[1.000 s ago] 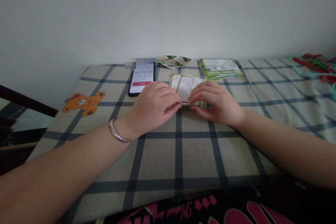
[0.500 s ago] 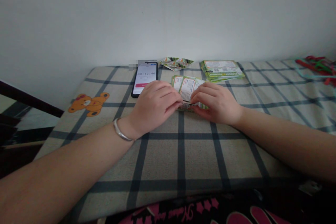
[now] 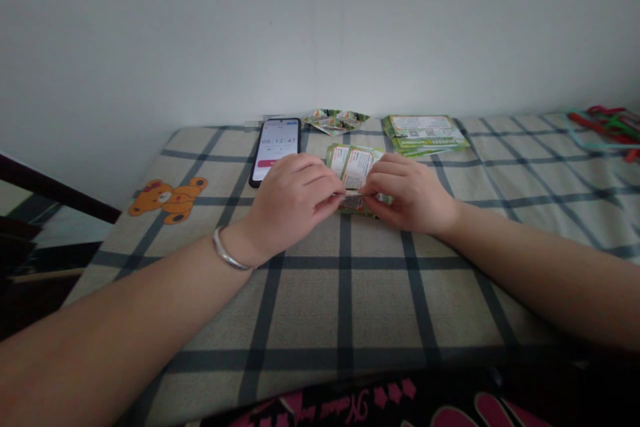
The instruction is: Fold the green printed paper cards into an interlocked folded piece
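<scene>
In the middle of the table, my left hand (image 3: 300, 190) and my right hand (image 3: 405, 193) face each other over a green-and-white printed paper (image 3: 356, 165). Both hands are closed, fingertips pinching its near edge, where a thin raised fold shows between them. Small print and white panels cover the paper. My fingers hide part of it, and I cannot tell whether more sheets lie beneath. Just behind my left hand is a phone (image 3: 279, 140) showing a running timer, its lower corner covered by the hand.
Against the wall lies a creased, patterned green piece (image 3: 337, 121). Right of it rests a stack of green printed papers (image 3: 423, 133). Red and green items in a clear-edged tray (image 3: 575, 137) sit far right. A bear picture (image 3: 169, 199) marks the checked cloth (image 3: 310, 293) at left.
The paper's pinched edge has tipped up slightly and shows as a pale strip between my fingers. My right hand has shifted a little left. The phone's timer has advanced one second.
</scene>
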Tool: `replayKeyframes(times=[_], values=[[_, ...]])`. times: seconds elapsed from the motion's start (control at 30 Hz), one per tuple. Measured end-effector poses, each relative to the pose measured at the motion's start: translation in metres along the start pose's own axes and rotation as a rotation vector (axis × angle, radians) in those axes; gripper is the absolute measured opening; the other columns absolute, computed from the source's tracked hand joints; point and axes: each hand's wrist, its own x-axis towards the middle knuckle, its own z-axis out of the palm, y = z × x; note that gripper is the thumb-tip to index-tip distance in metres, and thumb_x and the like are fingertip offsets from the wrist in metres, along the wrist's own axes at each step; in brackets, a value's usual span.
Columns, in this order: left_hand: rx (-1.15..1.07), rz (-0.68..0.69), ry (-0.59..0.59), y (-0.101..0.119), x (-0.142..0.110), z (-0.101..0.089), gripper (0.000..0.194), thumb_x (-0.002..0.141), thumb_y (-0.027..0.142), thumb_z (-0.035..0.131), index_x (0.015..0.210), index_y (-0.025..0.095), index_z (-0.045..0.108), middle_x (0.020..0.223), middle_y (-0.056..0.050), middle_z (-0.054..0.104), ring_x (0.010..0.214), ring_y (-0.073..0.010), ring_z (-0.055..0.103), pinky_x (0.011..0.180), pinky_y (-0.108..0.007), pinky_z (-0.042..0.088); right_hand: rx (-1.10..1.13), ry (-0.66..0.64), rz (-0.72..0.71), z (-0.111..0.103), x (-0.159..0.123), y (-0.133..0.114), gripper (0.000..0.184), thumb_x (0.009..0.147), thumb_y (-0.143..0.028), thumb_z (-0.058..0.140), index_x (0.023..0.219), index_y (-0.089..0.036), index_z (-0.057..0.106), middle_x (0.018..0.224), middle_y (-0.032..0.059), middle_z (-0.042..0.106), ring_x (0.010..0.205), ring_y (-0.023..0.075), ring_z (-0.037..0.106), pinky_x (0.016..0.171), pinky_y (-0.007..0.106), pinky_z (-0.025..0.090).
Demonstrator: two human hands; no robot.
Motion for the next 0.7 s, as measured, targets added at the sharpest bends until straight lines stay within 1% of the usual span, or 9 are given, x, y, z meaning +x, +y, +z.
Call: replayKeyframes(times=[0.1, 0.2, 0.3, 0.37, 0.47, 0.57, 0.7], values=[[0.028, 0.006, -0.039, 0.002, 0.000, 0.001, 0.009, 0.091, 0.022, 0.060, 0.087, 0.017, 0.067, 0.088, -0.003, 0.070, 0.088, -0.0222, 0.061, 0.080, -0.037, 0.049, -0.028, -0.021, -0.003, -0.002, -0.003, -0.005, 0.014, 0.090, -0.020, 0.053, 0.078, -0.018, 0.061, 0.074, 0.0043, 0.063, 0.072, 0.0180, 0.051, 0.063, 0.030, 0.039], [0.073, 0.026, -0.100, 0.005, -0.001, 0.001, 0.012, 0.091, 0.027, 0.061, 0.088, 0.017, 0.067, 0.088, -0.003, 0.069, 0.088, -0.0220, 0.059, 0.079, -0.037, 0.048, -0.115, -0.045, -0.067, -0.005, -0.004, -0.010, 0.020, 0.092, -0.021, 0.051, 0.076, -0.019, 0.061, 0.071, 0.0032, 0.061, 0.070, 0.0180, 0.048, 0.062, 0.031, 0.037], [0.095, 0.053, -0.108, 0.007, 0.000, 0.000, 0.012, 0.091, 0.027, 0.062, 0.084, 0.018, 0.066, 0.085, -0.003, 0.068, 0.086, -0.0217, 0.057, 0.078, -0.037, 0.046, -0.177, -0.036, -0.108, -0.006, -0.005, -0.014, 0.020, 0.093, -0.023, 0.050, 0.076, -0.019, 0.061, 0.071, 0.0027, 0.061, 0.069, 0.0177, 0.048, 0.060, 0.031, 0.034], [0.100, 0.080, -0.101, 0.008, 0.001, -0.002, 0.013, 0.091, 0.025, 0.060, 0.081, 0.018, 0.065, 0.083, -0.002, 0.067, 0.085, -0.0211, 0.055, 0.078, -0.037, 0.046, -0.177, -0.013, -0.095, -0.005, -0.006, -0.015, 0.019, 0.093, -0.024, 0.051, 0.077, -0.019, 0.062, 0.073, 0.0029, 0.062, 0.069, 0.0175, 0.049, 0.060, 0.031, 0.035], [0.086, 0.109, -0.081, 0.009, 0.002, -0.004, 0.015, 0.093, 0.022, 0.058, 0.080, 0.018, 0.065, 0.083, -0.002, 0.068, 0.084, -0.0199, 0.054, 0.078, -0.037, 0.046, -0.131, 0.011, -0.050, -0.003, -0.006, -0.015, 0.016, 0.092, -0.025, 0.053, 0.081, -0.018, 0.062, 0.076, 0.0038, 0.065, 0.071, 0.0178, 0.052, 0.061, 0.031, 0.038], [0.042, 0.113, -0.029, 0.008, 0.002, -0.003, 0.014, 0.093, 0.023, 0.058, 0.083, 0.019, 0.066, 0.085, -0.002, 0.069, 0.084, -0.0191, 0.055, 0.078, -0.036, 0.046, -0.047, 0.016, -0.002, -0.001, -0.006, -0.013, 0.012, 0.090, -0.027, 0.056, 0.085, -0.018, 0.062, 0.079, 0.0049, 0.066, 0.073, 0.0184, 0.054, 0.063, 0.031, 0.042], [-0.016, 0.103, -0.007, 0.005, 0.000, -0.001, 0.010, 0.092, 0.022, 0.060, 0.089, 0.019, 0.069, 0.088, -0.002, 0.069, 0.086, -0.0188, 0.057, 0.078, -0.035, 0.046, 0.099, -0.004, 0.078, 0.002, -0.005, -0.010, 0.006, 0.084, -0.023, 0.063, 0.087, -0.018, 0.062, 0.085, 0.0053, 0.067, 0.080, 0.0194, 0.058, 0.069, 0.031, 0.046]])
